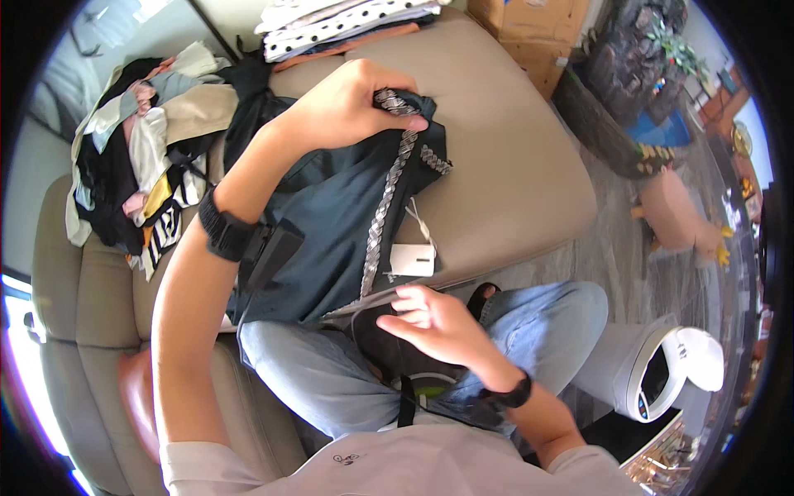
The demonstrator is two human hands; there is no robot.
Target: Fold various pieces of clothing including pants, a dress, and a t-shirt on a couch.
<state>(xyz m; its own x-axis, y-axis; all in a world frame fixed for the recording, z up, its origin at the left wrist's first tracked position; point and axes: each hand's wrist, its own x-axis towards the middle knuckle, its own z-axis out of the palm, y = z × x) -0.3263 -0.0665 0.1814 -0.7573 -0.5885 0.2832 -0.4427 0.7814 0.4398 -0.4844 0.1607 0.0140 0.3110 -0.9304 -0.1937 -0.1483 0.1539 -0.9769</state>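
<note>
A dark blue-green garment with a silvery braided trim lies on the beige sofa seat in front of me. My left hand pinches its far edge, where the trim is bunched between thumb and fingers. My right hand hovers above my lap near the garment's lower edge, fingers apart, with nothing in it. Between the two hands a white hang tag on a string lies beside the trim. A black wristband with a dark device sits on my left forearm.
A loose heap of mixed clothes lies on the sofa at the left. Folded clothes are stacked at the far side of the beige sofa seat. A white lidded bin stands at the right, with a pink animal-shaped stool beyond it.
</note>
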